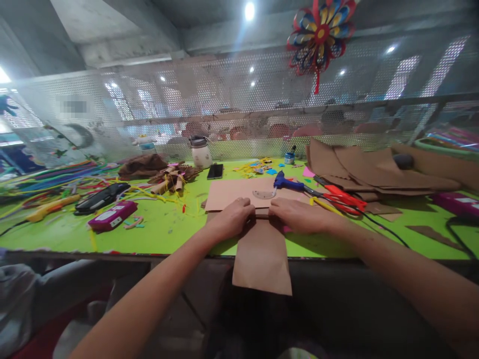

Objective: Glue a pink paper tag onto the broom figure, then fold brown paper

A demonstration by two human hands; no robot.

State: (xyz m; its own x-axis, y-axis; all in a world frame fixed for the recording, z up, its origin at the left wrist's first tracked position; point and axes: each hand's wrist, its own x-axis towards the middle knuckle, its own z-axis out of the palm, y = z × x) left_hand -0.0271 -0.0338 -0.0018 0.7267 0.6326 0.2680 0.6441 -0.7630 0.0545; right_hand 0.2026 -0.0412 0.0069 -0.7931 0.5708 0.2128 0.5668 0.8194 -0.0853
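Both of my hands are on a strip of brown kraft paper (262, 259), folded across at the table's front, its lower end hanging over the edge. My left hand (236, 218) pinches the left end of the fold, fingers curled. At the right end, my right hand (295, 214) holds the fold with bent fingers. Beneath and behind them lies a flat light-brown sheet (224, 192). On it rests a translucent half-round piece (263, 195) with dark specks. A blue glue gun (288, 182) lies just beyond my right hand.
Red-handled scissors (342, 199) and large brown paper sheets (374, 169) lie right. Left are a purple power strip (113, 216), a black case (102, 198) and a yellow glue gun (52, 208). A phone (215, 171) and a white jar (201, 152) are behind. Someone's leg (86, 279) shows lower left.
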